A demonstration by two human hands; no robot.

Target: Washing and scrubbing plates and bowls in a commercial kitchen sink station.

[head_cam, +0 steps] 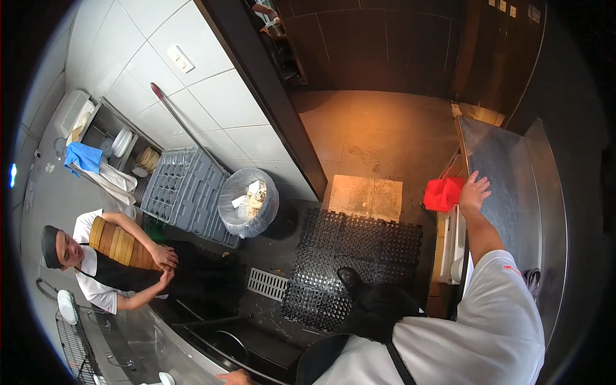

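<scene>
My right hand (474, 192) lies with spread fingers at the near edge of a stainless steel counter (500, 159) and holds nothing. Beside its wrist is a bright red item (442, 194), cloth or plastic, at the counter's side. White dishware (456, 269) shows on a shelf under the counter. Only part of my left hand (236, 377) enters at the bottom edge, by the metal rim of a sink unit (192, 353); its grip is cut off from view. A small white dish (166, 378) is left of that hand.
A co-worker (115, 269) at left hugs a stack of bamboo steamers (120, 243). Grey glass racks (185, 192) stand beside a lined waste bin (249, 202). A long-handled tool (185, 122) leans on the tiled wall. Black rubber matting (356, 260) and a floor drain (267, 284) lie underfoot.
</scene>
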